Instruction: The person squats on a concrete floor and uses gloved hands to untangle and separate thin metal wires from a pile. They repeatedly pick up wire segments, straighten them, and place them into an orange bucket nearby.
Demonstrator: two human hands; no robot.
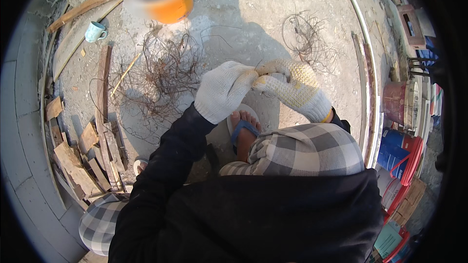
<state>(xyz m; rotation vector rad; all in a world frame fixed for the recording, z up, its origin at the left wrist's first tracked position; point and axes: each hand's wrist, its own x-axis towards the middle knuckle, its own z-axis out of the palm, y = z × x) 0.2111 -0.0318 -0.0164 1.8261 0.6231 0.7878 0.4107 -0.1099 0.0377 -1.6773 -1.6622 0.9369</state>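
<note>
In front of my knees, both hands wear knitted work gloves and meet fingertip to fingertip. My left hand (pixel 224 90), in a white glove, is closed in a pinch with its back turned up. My right hand (pixel 296 85), its glove dotted yellow, pinches from the other side with thumb and forefinger. Between the fingertips a thin dark wire (pixel 258 64) shows, mostly hidden by the gloves. A big tangle of rusty wire (pixel 170 68) lies on the ground left of my hands. Beyond my right hand is a smaller loose coil of wire (pixel 303 34).
An orange bucket (pixel 178 9) stands at the far side, partly blurred. A light blue mug (pixel 95 31) is at the far left. Wood scraps (pixel 78 165) pile up at the left beside a grey block wall (pixel 29 136). Along the right run a white pipe (pixel 359 12) and several paint buckets (pixel 394 152).
</note>
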